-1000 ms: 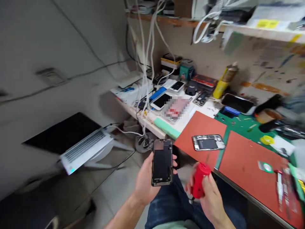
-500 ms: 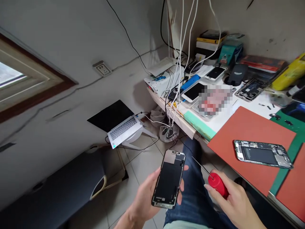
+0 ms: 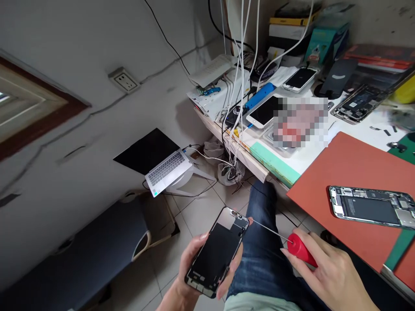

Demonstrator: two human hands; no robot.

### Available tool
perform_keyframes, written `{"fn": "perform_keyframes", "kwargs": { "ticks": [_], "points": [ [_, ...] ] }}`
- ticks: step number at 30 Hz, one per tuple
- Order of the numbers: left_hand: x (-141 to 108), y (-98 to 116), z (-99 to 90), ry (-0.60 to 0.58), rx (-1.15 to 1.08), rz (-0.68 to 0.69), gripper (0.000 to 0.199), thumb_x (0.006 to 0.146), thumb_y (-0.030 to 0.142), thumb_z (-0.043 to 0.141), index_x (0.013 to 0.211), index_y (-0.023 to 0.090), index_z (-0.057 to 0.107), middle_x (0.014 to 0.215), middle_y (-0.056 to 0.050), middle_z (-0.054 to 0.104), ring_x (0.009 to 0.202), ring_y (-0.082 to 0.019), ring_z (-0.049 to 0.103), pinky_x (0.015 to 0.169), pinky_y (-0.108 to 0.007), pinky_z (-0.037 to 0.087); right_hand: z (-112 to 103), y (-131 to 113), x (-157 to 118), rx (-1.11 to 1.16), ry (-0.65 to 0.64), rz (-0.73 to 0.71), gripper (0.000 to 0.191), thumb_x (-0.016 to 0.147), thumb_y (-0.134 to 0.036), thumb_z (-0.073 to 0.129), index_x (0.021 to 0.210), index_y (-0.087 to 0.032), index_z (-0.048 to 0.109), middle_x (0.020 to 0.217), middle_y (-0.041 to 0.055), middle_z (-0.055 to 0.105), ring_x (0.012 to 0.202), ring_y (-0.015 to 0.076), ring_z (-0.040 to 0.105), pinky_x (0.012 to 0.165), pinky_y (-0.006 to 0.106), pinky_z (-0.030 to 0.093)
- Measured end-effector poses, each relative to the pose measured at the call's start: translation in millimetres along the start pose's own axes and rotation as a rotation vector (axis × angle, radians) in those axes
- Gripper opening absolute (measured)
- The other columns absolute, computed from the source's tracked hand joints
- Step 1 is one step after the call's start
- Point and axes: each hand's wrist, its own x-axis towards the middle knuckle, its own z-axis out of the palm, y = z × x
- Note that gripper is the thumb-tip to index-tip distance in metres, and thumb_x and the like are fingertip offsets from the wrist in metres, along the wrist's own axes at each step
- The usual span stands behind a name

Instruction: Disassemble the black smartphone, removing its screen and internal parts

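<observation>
My left hand (image 3: 191,268) is wrapped round the edges of a phone screen assembly (image 3: 218,250), its dark inner side facing up, above my lap. In my right hand (image 3: 327,263) is a screwdriver with a red handle (image 3: 301,249) and a long thin shaft. The shaft points left, and its tip is at or close to the top right corner of the screen; whether they touch I cannot tell. An opened phone body (image 3: 372,207), with battery and circuit parts showing, lies on the red mat (image 3: 311,190) to the right.
On the bench stand a white-fronted phone (image 3: 264,113), another opened phone (image 3: 356,103), stacked boxes (image 3: 288,31) and small loose parts. White cables (image 3: 241,77) hang over its left end. A laptop (image 3: 168,166) rests on a white stool, beside a dark folding chair or bed (image 3: 97,242).
The screen has tilted and shifted slightly left and down in my left hand. The screwdriver's tip has come from apart to the screen's top right corner. My view has turned slightly.
</observation>
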Motion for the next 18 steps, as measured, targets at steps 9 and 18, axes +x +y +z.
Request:
{"fn": "perform_keyframes", "kwargs": {
  "ticks": [9,18],
  "points": [
    [8.8,3.9,3.9,-0.093,-0.083,-0.031,0.069,0.101,0.054,0.053,0.157,0.013,0.056,0.086,-0.010,0.070,0.043,-0.012,0.059,0.036,-0.019,0.039,1.6,0.3,-1.1,-0.023,0.013,-0.004,0.028,0.110,-0.039,0.061,0.125,-0.017,0.068,0.079,0.0028,0.069,0.053,0.0151,0.062,0.050,0.028,0.048],
    [5.4,0.0,-4.5,-0.077,-0.076,-0.054,0.070,0.102,0.056,0.046,0.158,0.014,0.054,0.086,-0.011,0.069,0.044,-0.014,0.060,0.036,-0.019,0.037,3.5,-0.1,-4.3,-0.088,0.003,-0.012,0.029,0.112,-0.040,0.057,0.127,-0.016,0.065,0.077,0.0017,0.066,0.053,0.0148,0.061,0.050,0.029,0.047]
  ]
}}
